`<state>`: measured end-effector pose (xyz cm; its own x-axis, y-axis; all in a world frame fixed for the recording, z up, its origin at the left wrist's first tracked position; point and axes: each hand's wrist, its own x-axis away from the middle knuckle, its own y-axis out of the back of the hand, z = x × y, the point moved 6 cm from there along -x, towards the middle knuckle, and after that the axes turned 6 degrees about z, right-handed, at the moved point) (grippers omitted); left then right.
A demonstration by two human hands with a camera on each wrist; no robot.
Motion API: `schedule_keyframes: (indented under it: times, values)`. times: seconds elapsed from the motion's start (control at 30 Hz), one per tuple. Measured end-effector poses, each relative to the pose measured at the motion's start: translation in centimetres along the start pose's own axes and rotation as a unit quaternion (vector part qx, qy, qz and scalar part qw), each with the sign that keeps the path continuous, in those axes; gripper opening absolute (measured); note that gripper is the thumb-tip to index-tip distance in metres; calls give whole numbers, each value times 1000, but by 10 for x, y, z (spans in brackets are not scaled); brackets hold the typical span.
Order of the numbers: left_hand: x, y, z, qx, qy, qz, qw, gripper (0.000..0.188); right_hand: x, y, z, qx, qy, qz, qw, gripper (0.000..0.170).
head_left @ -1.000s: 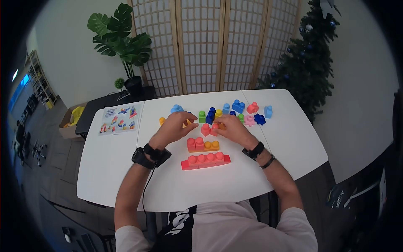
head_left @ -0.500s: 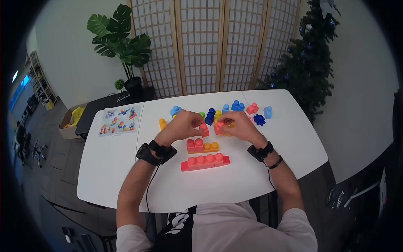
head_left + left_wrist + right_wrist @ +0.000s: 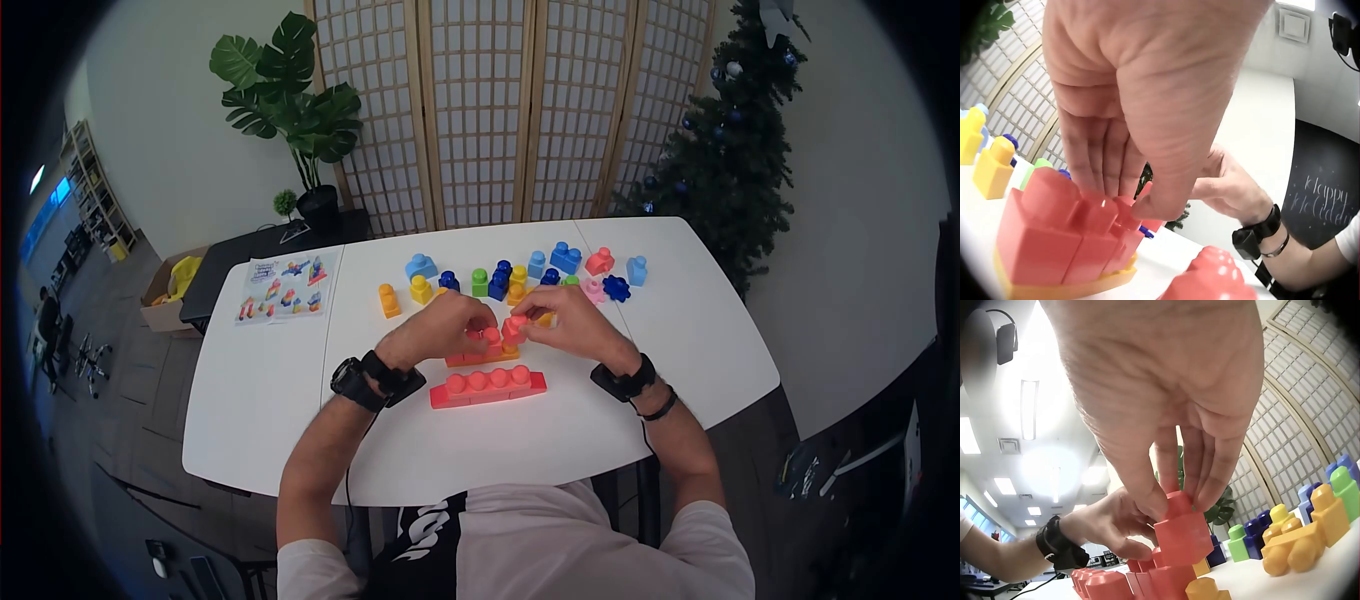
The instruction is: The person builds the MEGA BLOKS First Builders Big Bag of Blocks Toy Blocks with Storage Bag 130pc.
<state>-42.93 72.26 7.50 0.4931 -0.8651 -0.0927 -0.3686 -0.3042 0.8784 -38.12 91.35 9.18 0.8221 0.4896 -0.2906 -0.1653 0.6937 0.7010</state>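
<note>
Left hand (image 3: 450, 325) pinches a smooth red block (image 3: 1124, 245) on the orange base (image 3: 1063, 289); right hand (image 3: 570, 318) pinches another red block (image 3: 1184, 539) (square-bodied, round-studded) above the base's right end.

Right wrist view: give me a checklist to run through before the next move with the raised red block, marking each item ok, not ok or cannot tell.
1. Right hand pinching the raised red block: ok.
2. Free stud for it: ok, a bare orange stud shows on the orange base.
3. Raised red block seated: not ok, it is held above the base.
4. Left hand pinching the neighbouring red block: ok.
5. Neighbouring red block pressed fully down: cannot tell.
6. Long red row apart from both hands: ok.
</note>
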Motion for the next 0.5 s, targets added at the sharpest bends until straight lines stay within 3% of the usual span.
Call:
schedule_keyframes:
  times: [0.23,0.33,0.4,0.5]
  values:
    - [5,-2,2,41,-6,-8,999,27,-1,-27,-11,54,16,44,997,23]
    - [8,-3,4,36,24,26,999,37,-1,-28,-9,61,29,52,996,27]
    - [16,1,8,86,36,-25,995,53,-1,-26,-8,76,32,58,995,30]
    - [35,4,22,135,70,-28,988,70,6,-26,-23,-8,-26,46,999,44]
